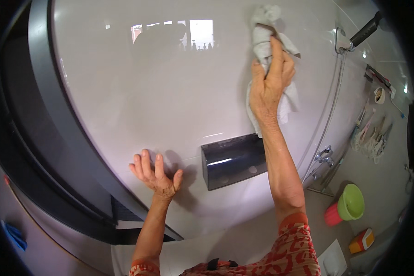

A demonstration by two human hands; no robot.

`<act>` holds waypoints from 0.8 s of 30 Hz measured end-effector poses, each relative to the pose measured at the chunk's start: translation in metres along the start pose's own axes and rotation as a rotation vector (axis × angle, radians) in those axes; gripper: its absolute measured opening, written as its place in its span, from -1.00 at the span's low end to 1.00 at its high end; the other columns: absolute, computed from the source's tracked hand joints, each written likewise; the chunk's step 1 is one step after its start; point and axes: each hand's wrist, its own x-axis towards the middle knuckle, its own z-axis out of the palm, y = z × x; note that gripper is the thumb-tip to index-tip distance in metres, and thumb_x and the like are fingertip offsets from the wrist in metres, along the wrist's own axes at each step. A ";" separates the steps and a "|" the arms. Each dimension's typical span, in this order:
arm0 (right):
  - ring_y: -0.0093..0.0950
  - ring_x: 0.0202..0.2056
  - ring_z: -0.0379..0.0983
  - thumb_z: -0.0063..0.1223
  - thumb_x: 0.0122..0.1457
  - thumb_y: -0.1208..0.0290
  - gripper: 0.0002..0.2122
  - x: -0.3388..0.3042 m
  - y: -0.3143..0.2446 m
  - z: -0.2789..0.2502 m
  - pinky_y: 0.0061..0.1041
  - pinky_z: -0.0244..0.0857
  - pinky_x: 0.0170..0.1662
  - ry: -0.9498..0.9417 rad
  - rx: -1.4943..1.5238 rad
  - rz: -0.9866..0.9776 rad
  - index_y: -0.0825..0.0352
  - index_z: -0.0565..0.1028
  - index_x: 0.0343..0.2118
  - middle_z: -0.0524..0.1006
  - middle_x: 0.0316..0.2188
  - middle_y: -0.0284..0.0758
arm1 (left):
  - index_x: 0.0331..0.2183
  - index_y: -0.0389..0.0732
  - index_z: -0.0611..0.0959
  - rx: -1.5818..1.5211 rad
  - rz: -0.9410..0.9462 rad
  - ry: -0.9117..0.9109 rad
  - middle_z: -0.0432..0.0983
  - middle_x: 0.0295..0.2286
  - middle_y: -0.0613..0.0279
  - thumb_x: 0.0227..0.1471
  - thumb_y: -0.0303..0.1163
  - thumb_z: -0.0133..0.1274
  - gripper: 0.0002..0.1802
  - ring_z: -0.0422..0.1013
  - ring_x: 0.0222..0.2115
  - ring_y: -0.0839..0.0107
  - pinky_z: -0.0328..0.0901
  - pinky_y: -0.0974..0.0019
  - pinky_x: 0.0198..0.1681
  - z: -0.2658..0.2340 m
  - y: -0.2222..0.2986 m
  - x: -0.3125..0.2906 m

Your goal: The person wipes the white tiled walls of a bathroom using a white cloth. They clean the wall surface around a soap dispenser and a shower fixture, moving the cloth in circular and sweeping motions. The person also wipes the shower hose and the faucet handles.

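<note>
My right hand (272, 87) is raised high on the glossy white wall (138, 96), its fingers pressing a crumpled white cloth (266, 43) with a darker edge against the surface. The cloth's loose end hangs down behind my wrist. Lower and to the left, my left hand (154, 175) is spread, fingers apart, at the wall with nothing in it. Between the two arms, a dark, smoky box-shaped holder (232, 161) is mounted on the wall; my right forearm hides its right end.
A dark door frame (73, 110) curves along the left. At right are a shower head with black handle (365, 32), its hose, a chrome tap (324, 156) and several hanging brushes (377, 140). A green basin (351, 202) leans by a red bucket (333, 215) on the floor.
</note>
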 end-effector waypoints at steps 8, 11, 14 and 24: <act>-0.27 -0.05 0.07 0.05 -0.04 0.46 -0.44 -0.034 -0.090 0.017 -0.21 -0.14 0.05 -0.227 0.098 0.053 0.21 0.27 0.11 0.21 -0.10 -0.25 | 0.04 -0.13 0.28 -0.388 -0.056 0.039 0.09 0.05 -0.14 -0.08 0.15 0.04 -0.23 0.02 0.07 -0.04 -0.16 -0.15 0.13 -0.011 -0.007 -0.003; -0.26 -0.08 0.08 0.08 -0.09 0.45 -0.42 -0.060 -0.123 0.032 -0.23 -0.12 0.01 -0.260 0.089 -0.050 0.20 0.28 0.11 0.21 -0.12 -0.25 | 0.07 -0.15 0.23 -0.445 -0.071 -0.001 0.01 0.08 -0.12 -0.06 0.15 0.03 -0.20 -0.02 0.10 -0.04 -0.11 -0.13 0.14 -0.025 -0.016 -0.010; -0.23 -0.12 0.08 0.09 -0.13 0.44 -0.47 -0.092 -0.151 0.036 -0.21 -0.11 -0.06 -0.350 0.101 -0.122 0.18 0.34 0.02 0.19 -0.14 -0.23 | 0.05 -0.11 0.26 -0.437 -0.130 -0.059 0.01 0.06 -0.10 -0.05 0.12 0.04 -0.25 0.01 0.05 -0.02 0.00 -0.13 0.09 -0.050 -0.020 -0.027; -0.43 -0.19 0.13 0.08 -0.07 0.34 -0.75 -0.239 -0.177 0.019 -0.29 -0.10 -0.16 -0.572 0.118 -0.373 -0.05 0.50 -0.26 0.21 -0.35 -0.43 | 0.03 -0.15 0.27 -0.443 -0.267 -0.145 0.04 0.01 -0.07 -0.03 0.07 0.04 -0.30 0.04 0.02 0.01 0.00 -0.06 0.06 -0.112 -0.050 -0.079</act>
